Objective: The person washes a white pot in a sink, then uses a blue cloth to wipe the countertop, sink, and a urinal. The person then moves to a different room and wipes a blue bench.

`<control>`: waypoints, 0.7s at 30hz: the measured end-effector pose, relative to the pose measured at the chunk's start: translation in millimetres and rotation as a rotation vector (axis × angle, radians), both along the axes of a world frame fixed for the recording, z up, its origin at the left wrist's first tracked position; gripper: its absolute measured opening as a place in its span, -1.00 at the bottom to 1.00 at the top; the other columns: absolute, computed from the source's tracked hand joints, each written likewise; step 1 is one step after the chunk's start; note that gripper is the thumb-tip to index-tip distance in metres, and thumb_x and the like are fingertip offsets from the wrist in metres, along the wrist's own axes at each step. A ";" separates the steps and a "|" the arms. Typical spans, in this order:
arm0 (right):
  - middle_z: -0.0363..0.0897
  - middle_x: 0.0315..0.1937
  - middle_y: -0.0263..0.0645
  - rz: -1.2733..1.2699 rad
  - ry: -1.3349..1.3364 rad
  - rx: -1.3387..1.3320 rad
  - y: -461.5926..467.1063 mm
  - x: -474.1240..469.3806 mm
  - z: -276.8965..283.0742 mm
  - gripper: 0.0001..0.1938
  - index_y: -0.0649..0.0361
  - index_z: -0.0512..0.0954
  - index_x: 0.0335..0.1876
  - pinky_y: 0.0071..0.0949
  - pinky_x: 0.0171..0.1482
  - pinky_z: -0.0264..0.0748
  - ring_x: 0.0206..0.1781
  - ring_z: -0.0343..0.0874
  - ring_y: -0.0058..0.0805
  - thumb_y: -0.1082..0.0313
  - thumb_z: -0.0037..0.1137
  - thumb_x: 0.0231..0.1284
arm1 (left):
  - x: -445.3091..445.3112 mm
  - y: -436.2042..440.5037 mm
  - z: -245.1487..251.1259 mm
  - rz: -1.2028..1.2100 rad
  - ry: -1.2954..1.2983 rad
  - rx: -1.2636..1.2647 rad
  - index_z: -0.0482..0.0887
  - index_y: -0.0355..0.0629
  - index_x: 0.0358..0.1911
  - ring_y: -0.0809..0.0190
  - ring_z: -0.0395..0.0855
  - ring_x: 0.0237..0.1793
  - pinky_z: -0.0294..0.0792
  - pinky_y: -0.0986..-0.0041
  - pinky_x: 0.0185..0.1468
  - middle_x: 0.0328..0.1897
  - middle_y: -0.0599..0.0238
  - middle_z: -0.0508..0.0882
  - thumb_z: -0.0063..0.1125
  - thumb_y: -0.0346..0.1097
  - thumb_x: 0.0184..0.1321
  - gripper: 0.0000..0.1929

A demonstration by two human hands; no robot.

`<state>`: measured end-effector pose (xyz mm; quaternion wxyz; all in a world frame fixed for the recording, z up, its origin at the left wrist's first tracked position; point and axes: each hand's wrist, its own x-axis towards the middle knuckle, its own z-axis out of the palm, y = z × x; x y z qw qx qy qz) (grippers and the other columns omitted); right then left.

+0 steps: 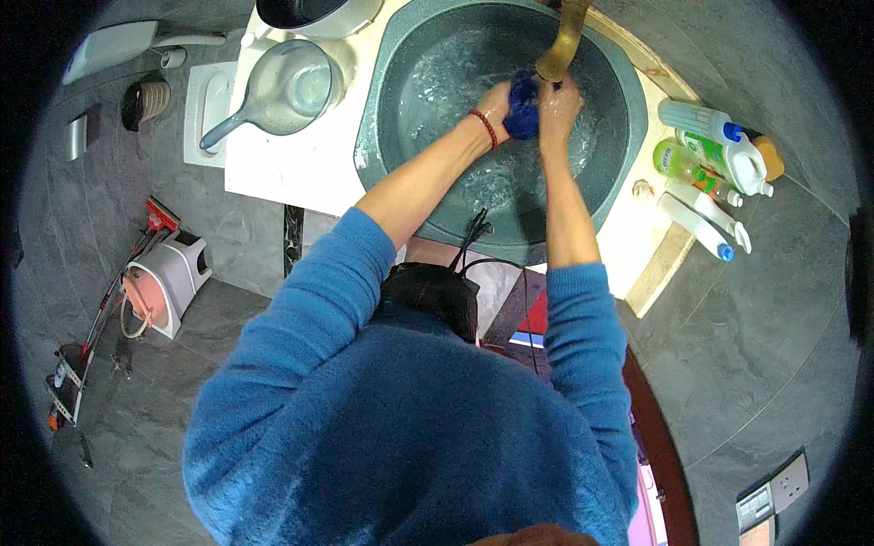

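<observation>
Over the round grey-green basin (pixel 367 130), both hands are beneath the brass-coloured faucet (pixel 561 48). My left hand (pixel 496 108), a red bead bracelet (pixel 483 128) at its wrist, grips a wet, dark blue cloth (pixel 524 107) from the left side. On the cloth's right, my right hand (pixel 560 112) is closed, and a bit of dark blue shows by its knuckles just under the spout. Its fingertips are hidden. Water moves in the basin below both hands.
Left on the pale counter (pixel 293 170) stand a translucent dipper (pixel 290 89) and a pot (pixel 334 17). Several cleaning bottles (pixel 710 153) line the right side. Black cables (pixel 471 239) hang at the basin's front edge. A grey-and-pink bucket (pixel 164 286) is on the floor, left.
</observation>
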<state>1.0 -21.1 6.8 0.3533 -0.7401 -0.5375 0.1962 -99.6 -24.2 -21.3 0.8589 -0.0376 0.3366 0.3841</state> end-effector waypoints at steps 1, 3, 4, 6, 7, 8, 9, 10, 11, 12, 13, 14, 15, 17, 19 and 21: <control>0.64 -0.38 0.09 0.050 0.089 0.092 -10.8 -20.2 19.5 -0.70 0.20 0.59 -0.25 -0.05 -0.18 0.50 -0.27 0.63 0.12 0.08 0.13 0.21 | -9.2 0.9 -2.7 -0.032 0.154 -0.025 0.65 -0.11 -0.17 0.21 0.68 -0.26 0.55 0.36 -0.13 -0.24 0.21 0.70 -0.11 -0.10 0.36 -0.70; 0.63 -0.39 0.07 0.207 0.012 0.041 -28.5 -53.4 35.9 -0.70 0.18 0.58 -0.28 -0.09 -0.19 0.51 -0.28 0.63 0.12 0.05 0.13 0.21 | -40.2 16.6 -35.5 -0.121 -0.600 -0.058 0.65 -0.09 -0.22 0.02 0.66 -0.24 0.48 0.11 -0.02 -0.26 0.10 0.69 -0.21 0.07 0.37 -0.58; 0.63 -0.41 0.07 0.180 0.038 0.021 -30.9 -63.6 40.3 -0.71 0.17 0.58 -0.30 -0.10 -0.19 0.51 -0.29 0.63 0.12 0.06 0.13 0.22 | -19.2 -0.5 -32.1 0.136 -0.955 0.081 0.64 -0.10 -0.23 0.04 0.66 -0.25 0.49 0.14 -0.04 -0.28 0.12 0.69 -0.18 0.05 0.37 -0.59; 0.63 -0.43 0.05 0.057 0.071 0.210 -17.9 -55.9 17.9 -0.72 0.16 0.57 -0.32 -0.11 -0.21 0.50 -0.32 0.63 0.11 0.07 0.12 0.24 | -15.7 10.9 -9.9 0.050 0.118 0.294 0.64 -0.16 -0.21 0.16 0.66 -0.29 0.52 0.30 -0.10 -0.29 0.22 0.69 -0.07 -0.12 0.35 -0.72; 0.66 -0.38 0.00 -0.083 0.242 0.145 -9.7 -51.5 22.4 -0.72 0.15 0.58 -0.21 -0.11 -0.18 0.51 -0.29 0.64 0.07 0.08 0.13 0.22 | -19.6 18.1 7.7 -0.119 0.597 0.236 0.64 -0.19 -0.19 0.22 0.65 -0.30 0.53 0.38 -0.13 -0.30 0.27 0.69 -0.02 -0.21 0.35 -0.77; 0.67 -0.32 -0.03 -0.132 0.226 -0.002 -0.9 -29.4 9.3 -0.72 0.14 0.58 -0.12 -0.14 -0.15 0.52 -0.23 0.65 0.04 0.11 0.13 0.21 | -17.0 19.9 9.6 -0.094 0.380 0.159 0.64 -0.20 -0.19 0.25 0.65 -0.32 0.52 0.40 -0.15 -0.31 0.29 0.69 -0.01 -0.25 0.34 -0.79; 0.69 -0.26 -0.06 -0.175 0.213 -0.145 9.8 -6.6 -4.8 -0.69 0.13 0.58 -0.03 -0.18 -0.12 0.53 -0.17 0.66 0.02 0.14 0.14 0.19 | -16.4 24.7 8.7 -0.064 0.167 0.083 0.64 -0.21 -0.19 0.28 0.64 -0.34 0.51 0.43 -0.17 -0.33 0.31 0.69 0.00 -0.29 0.34 -0.81; 0.69 -0.24 -0.07 -0.077 0.005 -0.079 9.8 3.1 -4.0 -0.68 0.13 0.57 0.01 -0.20 -0.11 0.53 -0.15 0.66 0.01 0.18 0.14 0.19 | -16.7 27.5 19.5 -0.077 0.325 0.122 0.63 -0.25 -0.13 0.34 0.63 -0.29 0.49 0.46 -0.13 -0.32 0.32 0.67 0.00 -0.20 0.37 -0.74; 0.69 -0.21 -0.08 0.019 -0.203 -0.012 7.7 11.4 -3.4 -0.66 0.12 0.56 0.05 -0.23 -0.09 0.54 -0.12 0.66 -0.01 0.21 0.14 0.18 | -17.5 30.7 20.0 -0.093 0.465 0.239 0.62 -0.27 -0.09 0.34 0.63 -0.27 0.49 0.46 -0.10 -0.29 0.31 0.68 0.00 -0.19 0.37 -0.72; 0.69 -0.19 -0.08 0.127 -0.412 0.058 7.8 19.5 1.4 -0.64 0.12 0.55 0.09 -0.25 -0.08 0.54 -0.09 0.66 -0.02 0.24 0.13 0.17 | -20.2 34.5 18.7 -0.096 0.606 0.356 0.60 -0.28 -0.05 0.35 0.62 -0.24 0.48 0.46 -0.08 -0.27 0.30 0.68 0.01 -0.17 0.38 -0.69; 0.64 -0.04 -0.10 0.244 -0.373 0.259 14.4 27.6 12.8 -0.68 0.10 0.56 0.08 -0.24 -0.02 0.53 0.06 0.61 -0.06 0.27 0.05 0.23 | -24.4 36.9 11.2 -0.094 0.752 0.466 0.59 -0.30 -0.01 0.35 0.62 -0.22 0.47 0.46 -0.06 -0.24 0.29 0.68 0.01 -0.16 0.38 -0.67; 0.61 0.02 -0.09 0.219 -0.191 0.275 16.1 33.9 23.7 -0.69 0.09 0.56 0.08 -0.23 0.01 0.51 0.10 0.58 -0.07 0.26 0.01 0.26 | -22.7 40.1 4.7 -0.054 0.721 0.439 0.52 -0.35 0.10 0.30 0.62 -0.14 0.45 0.43 -0.02 -0.13 0.23 0.69 0.14 -0.15 0.30 -0.57; 0.57 0.08 -0.08 0.189 -0.010 0.286 23.6 33.4 54.8 -0.69 0.09 0.56 0.09 -0.23 0.04 0.49 0.14 0.55 -0.08 0.26 -0.04 0.29 | -21.2 39.5 5.8 -0.142 0.803 0.503 0.50 -0.35 0.12 0.27 0.62 -0.12 0.45 0.42 0.00 -0.10 0.20 0.69 0.20 -0.16 0.26 -0.53; 0.53 0.13 -0.05 0.150 0.037 0.497 45.0 26.3 104.3 -0.70 0.13 0.55 0.08 -0.28 0.12 0.44 0.19 0.51 -0.12 0.25 -0.05 0.32 | -17.7 36.4 14.3 -0.337 0.960 0.639 0.46 -0.36 0.16 0.21 0.63 -0.08 0.45 0.38 0.03 -0.05 0.16 0.69 0.32 -0.17 0.16 -0.43; 0.56 0.01 -0.01 0.287 -0.041 0.624 75.9 -2.0 152.9 -0.75 0.25 0.53 0.00 -0.29 0.17 0.41 0.11 0.52 -0.05 0.32 -0.08 0.35 | -25.5 33.4 11.3 -0.375 1.120 0.770 0.55 -0.34 0.08 0.09 0.65 -0.03 0.43 0.32 0.07 -0.03 0.07 0.69 0.44 -0.16 0.00 -0.41; 0.56 -0.02 0.01 0.371 -0.134 0.645 82.3 -2.2 170.6 -0.75 0.31 0.52 0.00 -0.31 0.20 0.39 0.09 0.52 -0.01 0.34 -0.10 0.37 | -22.7 39.5 19.5 -0.505 1.216 0.871 0.61 -0.30 0.01 0.02 0.64 0.02 0.42 0.30 0.11 -0.01 0.01 0.68 0.45 -0.16 -0.03 -0.46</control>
